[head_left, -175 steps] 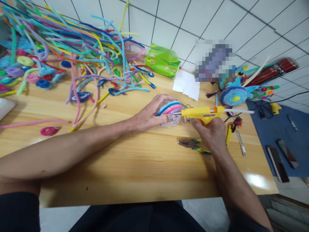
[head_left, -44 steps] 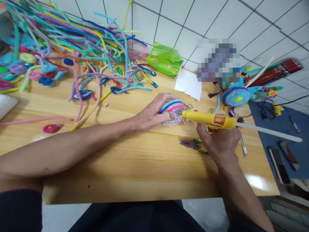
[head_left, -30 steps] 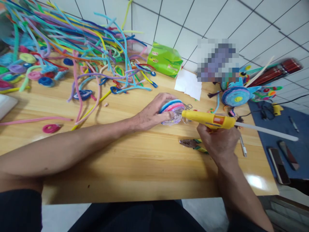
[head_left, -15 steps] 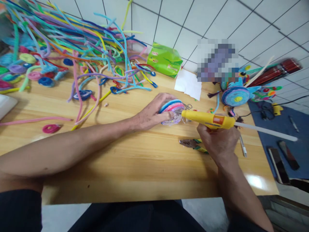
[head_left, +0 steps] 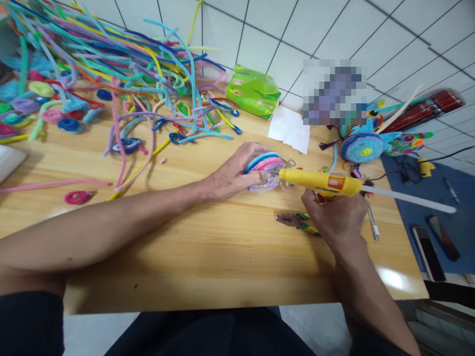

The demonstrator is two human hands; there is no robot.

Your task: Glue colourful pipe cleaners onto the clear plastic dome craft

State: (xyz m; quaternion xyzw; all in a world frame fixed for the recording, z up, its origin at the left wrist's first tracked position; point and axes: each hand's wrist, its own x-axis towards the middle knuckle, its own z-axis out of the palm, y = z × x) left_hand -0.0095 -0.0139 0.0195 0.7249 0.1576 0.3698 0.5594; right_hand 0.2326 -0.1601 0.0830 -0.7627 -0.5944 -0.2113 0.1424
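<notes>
My left hand [head_left: 247, 168] is wrapped round a striped pipe-cleaner piece [head_left: 272, 160], banded blue, pink and lilac and held just above the wooden table. In my right hand [head_left: 336, 210] is a yellow hot glue gun [head_left: 311, 181], with a long white glue stick [head_left: 411, 199] jutting from its back. The gun's nozzle reaches the lilac side of the piece, close to my left thumb; whether it touches cannot be made out. Scissors [head_left: 290, 163] lie partly hidden behind the piece. Pliers [head_left: 297, 221] with green and yellow handles lie below the gun.
Many coloured pipe cleaners [head_left: 122, 64] and coils are heaped at the back left. A green packet [head_left: 253, 91] and white paper [head_left: 289, 129] lie by the tiled wall. Right of these stands a blue round pipe-cleaner figure [head_left: 362, 147]. Phones [head_left: 428, 252] rest on a blue mat [head_left: 404, 198].
Almost nothing differs. The fingers of my right hand at the gun's trigger have shifted slightly, while the nozzle and the striped piece stay in place.
</notes>
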